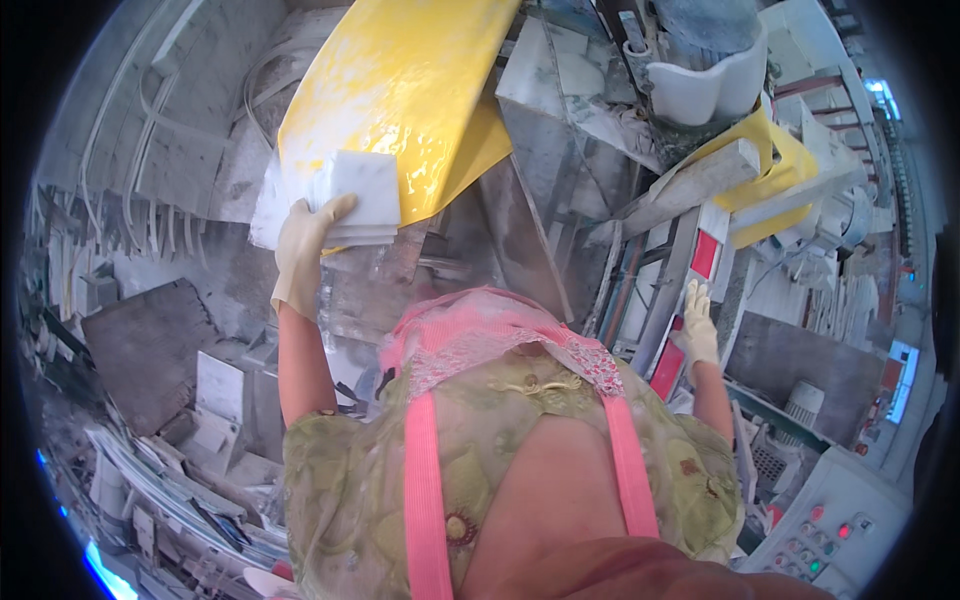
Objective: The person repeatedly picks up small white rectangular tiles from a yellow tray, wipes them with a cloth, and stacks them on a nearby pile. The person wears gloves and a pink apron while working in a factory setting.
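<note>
My left hand [305, 250], in a pale glove, is raised and grips a small stack of white square stone tiles [358, 195] by its lower left corner. The stack is held against the lower edge of a large yellow curved guard [400, 80]. My right hand [697, 325], also gloved, rests flat with fingers spread on a grey machine frame beside a red and white panel [705, 250]. Nothing is held in it.
A grey stone-cutting machine [560, 130] with a white hopper [705, 85] stands ahead. A control panel with coloured buttons [835, 530] sits at the lower right. Stone offcuts and slabs [160, 350] lie piled on the left. A second yellow guard [775, 170] is at the right.
</note>
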